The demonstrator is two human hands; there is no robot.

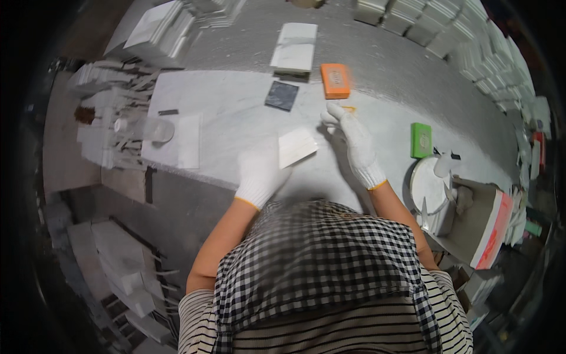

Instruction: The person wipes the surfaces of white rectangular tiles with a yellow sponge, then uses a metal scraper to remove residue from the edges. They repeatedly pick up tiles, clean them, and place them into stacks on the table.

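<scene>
Both my hands wear white knit gloves with yellow cuffs. My left hand (259, 171), blurred by motion, is closed on the left end of a small white tile (298, 147), held tilted above the marble slab (224, 97). To its right my right hand (354, 138) is raised over the slab, fingers loosely bent and apart, with nothing visible in them. Just beyond its fingertips stands an orange block (335, 81). A small yellow thing (351, 109), too small to name, shows beside the fingers. A dark grey square pad (282, 95) lies left of the orange block.
A stack of white tiles (295, 47) stands at the back. On the right are a green block (421, 140), a round white lid or plate (429, 184) with tools, and an open carton (483, 224). A clear bottle (156, 129) lies left. More tile stacks (430, 20) line the back right.
</scene>
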